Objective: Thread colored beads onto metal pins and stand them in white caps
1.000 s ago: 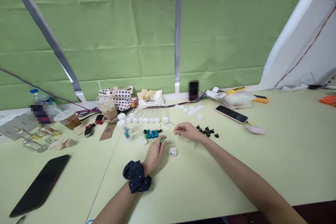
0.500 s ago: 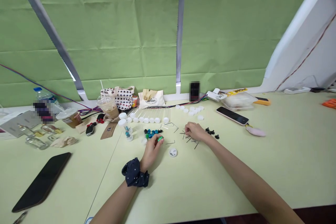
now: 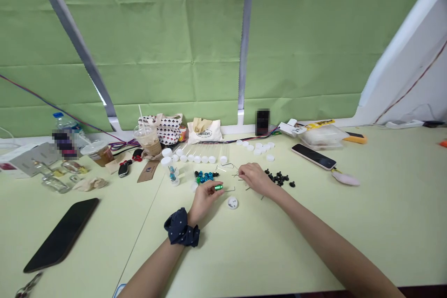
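Observation:
My left hand (image 3: 205,199) is closed around a small shiny green metal cylinder (image 3: 218,187), which sticks out past the fingertips to the right. My right hand (image 3: 254,178) is pinched just above the tabletop, with a thin metal pin (image 3: 235,175) at its fingertips. More pins lie under and around that hand, partly hidden by it. Between the hands are an L-shaped hex key (image 3: 229,190) and a round white cap (image 3: 232,203) holding tiny parts. Blue and green metal pieces (image 3: 206,176) lie just beyond my left hand. Black knob-like parts (image 3: 279,178) are right of my right hand.
Clear tubes with white caps (image 3: 195,159) lie behind the hands, and loose white caps (image 3: 258,149) farther back. Phones lie at left (image 3: 63,235) and right (image 3: 313,156). Drink cups (image 3: 150,142), glass bottles (image 3: 54,184) and a plastic box (image 3: 324,137) stand around the edges.
My right hand has drawn left and slightly nearer to my left hand, uncovering more black parts. The green cylinder in my left hand has turned and shows more of its length.

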Tool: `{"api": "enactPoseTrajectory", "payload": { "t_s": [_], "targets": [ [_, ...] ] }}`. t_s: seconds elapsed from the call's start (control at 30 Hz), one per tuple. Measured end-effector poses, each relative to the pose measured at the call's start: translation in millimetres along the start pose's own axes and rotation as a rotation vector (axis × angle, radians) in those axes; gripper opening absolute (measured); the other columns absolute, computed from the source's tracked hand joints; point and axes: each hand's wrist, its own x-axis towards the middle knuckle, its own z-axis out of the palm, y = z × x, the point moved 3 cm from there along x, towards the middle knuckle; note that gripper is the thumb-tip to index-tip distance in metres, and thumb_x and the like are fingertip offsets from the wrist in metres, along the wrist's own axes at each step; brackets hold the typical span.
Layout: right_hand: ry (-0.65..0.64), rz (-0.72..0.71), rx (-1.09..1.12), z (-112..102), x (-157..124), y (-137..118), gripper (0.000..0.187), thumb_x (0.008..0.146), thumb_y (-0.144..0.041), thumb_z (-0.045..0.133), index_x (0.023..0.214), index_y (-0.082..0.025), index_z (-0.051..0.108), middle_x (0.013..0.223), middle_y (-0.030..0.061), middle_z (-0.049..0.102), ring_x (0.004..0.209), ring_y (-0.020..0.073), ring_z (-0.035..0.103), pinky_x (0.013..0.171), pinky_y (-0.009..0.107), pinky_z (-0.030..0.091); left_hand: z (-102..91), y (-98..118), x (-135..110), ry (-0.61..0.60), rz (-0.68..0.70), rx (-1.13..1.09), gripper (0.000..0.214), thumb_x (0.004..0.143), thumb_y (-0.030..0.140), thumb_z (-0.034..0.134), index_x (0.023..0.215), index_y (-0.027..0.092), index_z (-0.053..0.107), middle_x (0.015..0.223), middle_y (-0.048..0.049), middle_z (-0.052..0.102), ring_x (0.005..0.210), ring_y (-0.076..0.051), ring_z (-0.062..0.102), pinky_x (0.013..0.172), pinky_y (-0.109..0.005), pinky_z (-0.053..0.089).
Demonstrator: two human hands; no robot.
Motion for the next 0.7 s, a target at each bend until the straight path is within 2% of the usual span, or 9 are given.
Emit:
{"api": "enactPoseTrajectory", "payload": {
  "t_s": [0.1, 0.17, 0.43, 0.7],
  "targets": [
    [0.027, -0.199, -0.004, 5.7, -1.7, -26.7, 0.014, 0.092, -0.017, 0.038, 0.086, -0.018, 0.05, 0.082, 0.0045, 0.059, 0.079, 0.0163, 0.052, 0.082, 0.032, 0.033, 1.1, -2.2, 0.1, -0.012, -0.003, -0.039, 0.033, 0.072, 0.036, 0.068, 0.098, 0.015, 0.069, 0.087, -0.0084, 0.064, 0.071, -0.016, 0.057, 0.063, -0.028, 0.045],
    [0.051, -0.265, -0.022, 9.7, -3.0, -36.9, 0.017, 0.094, -0.017, 0.035, 0.086, -0.018, 0.05, 0.081, 0.0048, 0.058, 0.079, 0.0163, 0.051, 0.082, 0.032, 0.033, 1.6, -2.4, 0.2, -0.024, -0.009, -0.076, 0.032, 0.072, 0.035, 0.068, 0.097, 0.015, 0.068, 0.091, -0.0094, 0.065, 0.075, -0.017, 0.058, 0.065, -0.028, 0.046],
    [0.084, -0.272, -0.022, 14.5, -4.2, -35.5, 0.017, 0.093, -0.016, 0.035, 0.084, -0.018, 0.049, 0.08, 0.0045, 0.056, 0.079, 0.0168, 0.05, 0.079, 0.032, 0.033, 3.6, 2.2, -0.5, -0.053, -0.098, -0.186, 0.036, 0.07, 0.037, 0.068, 0.097, 0.013, 0.066, 0.092, -0.0111, 0.067, 0.073, -0.018, 0.06, 0.061, -0.028, 0.047],
    [0.08, -0.253, -0.024, 16.3, -4.2, -32.4, 0.018, 0.093, -0.014, 0.036, 0.082, -0.018, 0.05, 0.079, 0.0044, 0.056, 0.08, 0.0168, 0.049, 0.076, 0.031, 0.033, 4.2, -0.6, -1.0, -0.064, -0.103, -0.173, 0.037, 0.072, 0.038, 0.066, 0.098, 0.011, 0.065, 0.075, -0.0066, 0.065, 0.06, -0.013, 0.054, 0.056, -0.026, 0.043]
  ]
}}
